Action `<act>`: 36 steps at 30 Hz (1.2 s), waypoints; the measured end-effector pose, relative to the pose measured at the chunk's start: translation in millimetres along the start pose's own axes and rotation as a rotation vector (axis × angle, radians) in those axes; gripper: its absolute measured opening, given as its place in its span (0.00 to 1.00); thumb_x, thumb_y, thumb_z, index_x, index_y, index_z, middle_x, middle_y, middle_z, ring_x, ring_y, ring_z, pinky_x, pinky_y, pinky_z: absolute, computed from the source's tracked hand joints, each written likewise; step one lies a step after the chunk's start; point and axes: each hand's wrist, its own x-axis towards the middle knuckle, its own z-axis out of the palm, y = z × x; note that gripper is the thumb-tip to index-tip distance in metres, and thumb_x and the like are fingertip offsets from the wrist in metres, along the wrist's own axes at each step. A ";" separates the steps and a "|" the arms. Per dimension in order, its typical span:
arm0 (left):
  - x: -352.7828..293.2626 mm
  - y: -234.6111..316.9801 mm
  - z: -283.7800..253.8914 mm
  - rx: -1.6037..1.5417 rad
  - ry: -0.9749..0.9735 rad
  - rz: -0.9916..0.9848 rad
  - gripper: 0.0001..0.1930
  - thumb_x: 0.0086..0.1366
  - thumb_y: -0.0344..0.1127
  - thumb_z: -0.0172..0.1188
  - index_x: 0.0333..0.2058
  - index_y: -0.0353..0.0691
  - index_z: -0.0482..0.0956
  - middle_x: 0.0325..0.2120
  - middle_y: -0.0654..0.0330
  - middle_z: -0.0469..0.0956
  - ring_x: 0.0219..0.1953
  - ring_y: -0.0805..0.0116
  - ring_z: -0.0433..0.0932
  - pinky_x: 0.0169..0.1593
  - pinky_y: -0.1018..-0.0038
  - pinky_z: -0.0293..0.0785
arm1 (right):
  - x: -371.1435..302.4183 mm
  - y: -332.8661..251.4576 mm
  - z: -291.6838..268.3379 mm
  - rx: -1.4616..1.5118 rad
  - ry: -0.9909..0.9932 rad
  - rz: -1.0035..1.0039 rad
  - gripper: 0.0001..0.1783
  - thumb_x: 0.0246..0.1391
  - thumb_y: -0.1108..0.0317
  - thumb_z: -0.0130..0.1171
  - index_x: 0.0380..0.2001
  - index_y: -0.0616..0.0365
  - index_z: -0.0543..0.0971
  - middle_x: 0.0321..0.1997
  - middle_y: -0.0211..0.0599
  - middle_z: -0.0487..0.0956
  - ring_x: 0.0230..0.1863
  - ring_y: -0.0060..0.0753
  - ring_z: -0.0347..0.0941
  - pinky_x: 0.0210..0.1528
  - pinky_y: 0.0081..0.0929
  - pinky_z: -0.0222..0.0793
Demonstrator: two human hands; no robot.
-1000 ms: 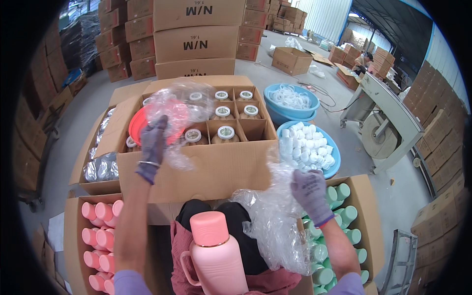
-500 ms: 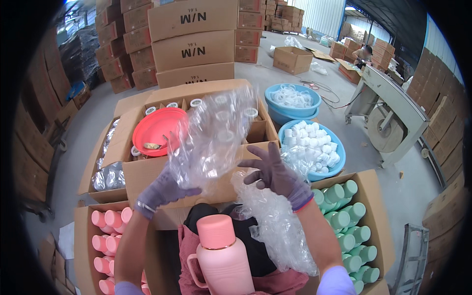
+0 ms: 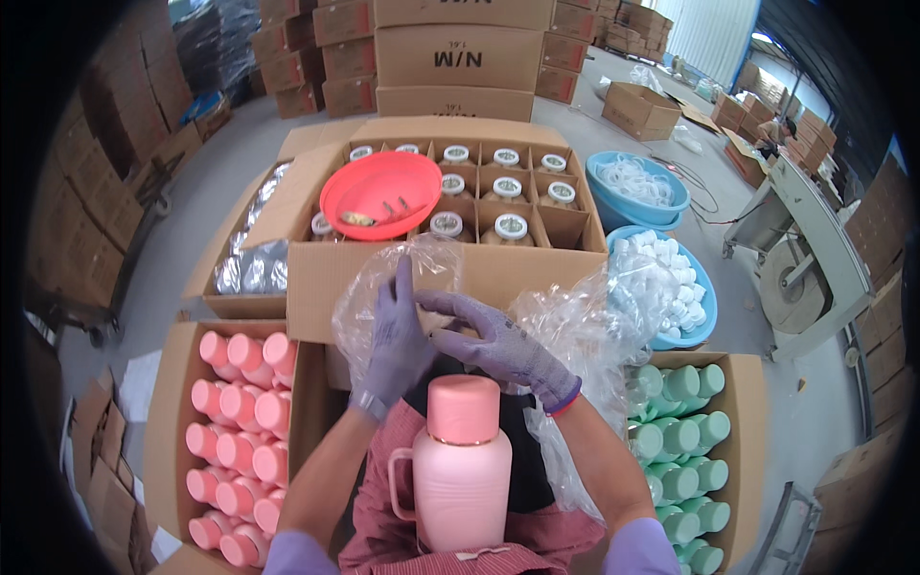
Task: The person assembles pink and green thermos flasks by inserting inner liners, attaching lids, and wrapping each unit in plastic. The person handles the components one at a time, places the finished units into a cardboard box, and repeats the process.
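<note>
A pink jug [image 3: 461, 479] with a rounded pink lid and side handle stands upright in my lap, on pink cloth. Above it, my left hand [image 3: 395, 335], in a grey-purple glove, holds a crumpled clear plastic bag [image 3: 356, 287], one finger pointing up across the film. My right hand [image 3: 508, 347], gloved alike, reaches over from the right; its fingers and thumb are apart, the tips close to or touching the left hand. Whether they also touch the film I cannot tell. More clear plastic bags [image 3: 585, 331] hang beside my right wrist.
Pink jugs [image 3: 240, 407] fill a carton at left, green jugs [image 3: 678, 436] one at right. Ahead, a divided carton [image 3: 374, 270] holds white-capped bottles and a red bowl [image 3: 383, 182]. Blue basins hold white caps [image 3: 671, 278] and rings [image 3: 632, 182]. A grey machine [image 3: 800, 230] stands right.
The plastic bag in my left hand has come down and nearer. My right hand has moved left toward it. The view has shifted, and the jug stays in my lap.
</note>
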 end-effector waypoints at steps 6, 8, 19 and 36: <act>34.2 -70.5 36.1 0.081 0.090 -0.221 0.46 0.54 0.37 0.70 0.67 0.33 0.53 0.41 0.46 0.72 0.42 0.52 0.74 0.50 0.64 0.73 | -31.4 74.2 -32.9 -0.335 0.298 0.420 0.35 0.56 0.50 0.61 0.59 0.64 0.71 0.57 0.52 0.75 0.57 0.40 0.73 0.57 0.34 0.68; 37.2 -78.4 26.0 -0.091 0.025 -0.242 0.42 0.57 0.36 0.68 0.67 0.35 0.55 0.37 0.51 0.73 0.38 0.61 0.74 0.48 0.70 0.73 | -22.5 84.1 -32.6 -0.381 0.313 0.431 0.33 0.57 0.51 0.61 0.57 0.64 0.72 0.53 0.50 0.77 0.54 0.38 0.75 0.54 0.33 0.71; -28.2 -100.7 42.9 -0.534 -0.306 -0.146 0.23 0.70 0.39 0.57 0.59 0.33 0.72 0.57 0.52 0.73 0.57 0.61 0.70 0.63 0.68 0.64 | 39.1 123.5 -6.8 0.836 0.598 -0.130 0.12 0.58 0.68 0.61 0.44 0.58 0.75 0.40 0.31 0.77 0.42 0.25 0.74 0.46 0.27 0.74; -127.0 7.3 79.8 -0.949 -0.592 -0.408 0.29 0.64 0.38 0.60 0.60 0.29 0.66 0.55 0.53 0.72 0.54 0.62 0.72 0.58 0.68 0.69 | -196.3 113.9 117.0 -0.694 0.591 -0.237 0.13 0.43 0.62 0.62 0.31 0.53 0.73 0.38 0.40 0.69 0.39 0.46 0.68 0.40 0.42 0.66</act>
